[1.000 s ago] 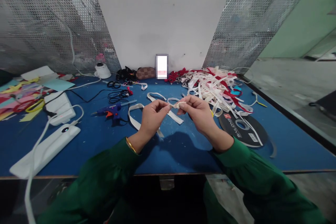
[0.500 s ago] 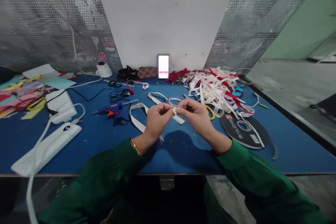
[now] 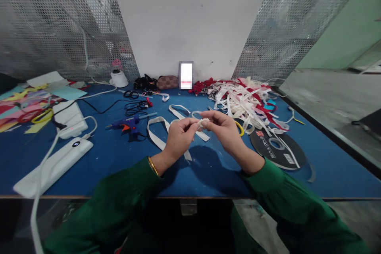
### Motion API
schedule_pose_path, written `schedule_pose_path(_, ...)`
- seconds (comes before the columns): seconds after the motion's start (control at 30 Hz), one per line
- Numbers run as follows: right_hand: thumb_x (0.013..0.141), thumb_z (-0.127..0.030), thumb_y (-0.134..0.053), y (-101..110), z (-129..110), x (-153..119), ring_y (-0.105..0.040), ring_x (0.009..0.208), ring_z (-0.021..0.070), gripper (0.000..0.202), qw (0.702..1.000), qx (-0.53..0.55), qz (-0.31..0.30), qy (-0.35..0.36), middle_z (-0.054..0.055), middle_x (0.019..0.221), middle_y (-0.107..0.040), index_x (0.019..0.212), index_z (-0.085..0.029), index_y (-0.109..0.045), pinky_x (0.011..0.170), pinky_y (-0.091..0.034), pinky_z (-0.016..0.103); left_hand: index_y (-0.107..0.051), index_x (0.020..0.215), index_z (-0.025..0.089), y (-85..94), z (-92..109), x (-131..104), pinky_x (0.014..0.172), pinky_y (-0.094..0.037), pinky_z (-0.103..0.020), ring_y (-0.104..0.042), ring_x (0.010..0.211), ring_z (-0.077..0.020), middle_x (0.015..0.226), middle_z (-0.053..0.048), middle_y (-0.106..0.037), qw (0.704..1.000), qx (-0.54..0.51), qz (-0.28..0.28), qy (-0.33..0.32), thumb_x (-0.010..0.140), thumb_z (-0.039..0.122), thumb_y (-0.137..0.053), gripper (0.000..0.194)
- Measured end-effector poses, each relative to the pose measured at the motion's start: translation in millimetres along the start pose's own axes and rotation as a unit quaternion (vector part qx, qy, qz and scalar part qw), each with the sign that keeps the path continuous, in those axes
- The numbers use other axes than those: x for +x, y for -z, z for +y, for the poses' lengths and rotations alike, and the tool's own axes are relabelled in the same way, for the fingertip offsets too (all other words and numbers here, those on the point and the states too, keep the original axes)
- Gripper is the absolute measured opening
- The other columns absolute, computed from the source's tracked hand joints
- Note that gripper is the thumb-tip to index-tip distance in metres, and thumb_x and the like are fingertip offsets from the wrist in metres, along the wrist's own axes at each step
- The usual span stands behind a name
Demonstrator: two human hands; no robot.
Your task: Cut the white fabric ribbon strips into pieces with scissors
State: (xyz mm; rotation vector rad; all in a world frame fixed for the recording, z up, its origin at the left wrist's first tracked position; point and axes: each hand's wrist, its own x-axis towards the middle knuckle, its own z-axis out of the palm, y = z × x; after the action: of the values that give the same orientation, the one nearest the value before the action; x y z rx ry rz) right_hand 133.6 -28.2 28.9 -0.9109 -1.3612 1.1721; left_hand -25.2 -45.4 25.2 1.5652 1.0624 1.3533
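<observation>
Between my two hands, above the middle of the blue table, is a small folded bit of cream ribbon (image 3: 203, 122). My left hand (image 3: 180, 137) pinches its left side between thumb and fingertips. On the other side, the thumb and index finger of my right hand (image 3: 222, 129) grip it too. A long white ribbon (image 3: 157, 137) curves over the table behind and left of my left hand, and one end shows below that hand. Yellow-handled scissors (image 3: 239, 128) lie partly hidden behind my right hand.
A blue glue gun (image 3: 131, 124) lies left of my hands, near a white power bank (image 3: 53, 168). At right is a black ribbon spool (image 3: 278, 149), with a heap of ribbon scraps (image 3: 238, 99) behind it. A lit phone (image 3: 186, 75) leans against the white board (image 3: 190, 31).
The cream ribbon piece has turned between my fingers and lifted slightly. My right fingers have shifted their grip, and the ribbon end below my left hand has swung a little right.
</observation>
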Motion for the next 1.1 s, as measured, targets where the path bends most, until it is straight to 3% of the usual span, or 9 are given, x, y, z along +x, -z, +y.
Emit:
schedule_pose_path(0.1,0.073,-0.038,-0.08,-1,0,-1,-0.068,0.068,0.0184,0.021,1.0,-0.001,-0.007,0.004,0.002,0.073,-0.075,0.084,-0.021,-0.075,0.067,-0.055,0.033,-0.074,0.084,0.018,1.0,1,0,0.049,-0.037,-0.023,-0.048,0.047,-0.0094,0.058,0.002,-0.062,1.0,0.025,-0.001,-0.005,0.09,0.034,-0.062,0.02)
schedule_pose_path(0.3,0.082,-0.034,-0.071,1,-1,-2,-0.064,0.061,0.0153,0.015,0.992,-0.088,0.046,0.08,0.0,0.065,-0.069,0.077,-0.021,-0.067,0.06,-0.049,0.029,-0.063,0.074,0.017,0.5,-2,5,0.05,-0.034,-0.023,-0.044,0.05,-0.008,0.065,0.001,-0.062,0.997,-0.033,-0.005,0.066,0.087,0.041,-0.065,0.027)
schedule_pose_path(0.43,0.086,-0.037,-0.066,6,-3,2,-0.064,0.061,0.015,0.016,0.993,-0.076,0.051,0.073,0.0,0.065,-0.071,0.081,-0.022,-0.063,0.061,-0.049,0.029,-0.062,0.089,0.019,2.3,-5,10,0.051,-0.033,-0.023,-0.045,0.052,-0.0092,0.064,0.003,-0.059,0.992,-0.086,-0.006,0.096,0.086,0.037,-0.065,0.019)
schedule_pose_path(0.67,0.086,-0.038,-0.067,11,-4,7,-0.067,0.061,0.0147,0.017,0.996,-0.043,0.061,0.051,-0.001,0.069,-0.07,0.081,-0.023,-0.06,0.06,-0.047,0.028,-0.059,0.087,0.02,5.9,-4,11,0.06,-0.04,-0.025,-0.052,0.064,-0.0117,0.072,0.001,-0.057,0.998,-0.05,-0.012,0.022,0.09,0.036,-0.061,0.017)
schedule_pose_path(0.87,0.086,-0.039,-0.067,10,-4,7,-0.065,0.058,0.0133,0.019,0.996,-0.035,0.055,0.053,-0.002,0.07,-0.069,0.082,-0.022,-0.059,0.059,-0.046,0.028,-0.059,0.09,0.021,6.3,-5,9,0.061,-0.039,-0.025,-0.05,0.065,-0.0121,0.074,0.003,-0.059,0.998,0.063,0.008,-0.008,0.071,0.035,-0.083,0.034)
schedule_pose_path(0.97,0.087,-0.038,-0.066,11,-3,7,-0.066,0.059,0.0138,0.017,0.996,-0.039,0.054,0.052,-0.002,0.067,-0.069,0.083,-0.022,-0.06,0.059,-0.045,0.027,-0.063,0.094,0.021,6.4,-6,8,0.06,-0.039,-0.025,-0.051,0.064,-0.0128,0.073,0.002,-0.061,0.996,0.09,0.013,0.001,0.077,0.036,-0.078,0.028)
schedule_pose_path(1.1,0.087,-0.036,-0.066,11,-3,6,-0.066,0.059,0.0129,0.017,0.996,-0.037,0.059,0.053,-0.001,0.072,-0.071,0.082,-0.021,-0.06,0.058,-0.045,0.027,-0.068,0.085,0.02,6.3,-3,5,0.056,-0.034,-0.025,-0.046,0.059,-0.0115,0.066,0.003,-0.059,0.993,0.118,-0.011,-0.008,0.083,0.038,-0.071,0.019)
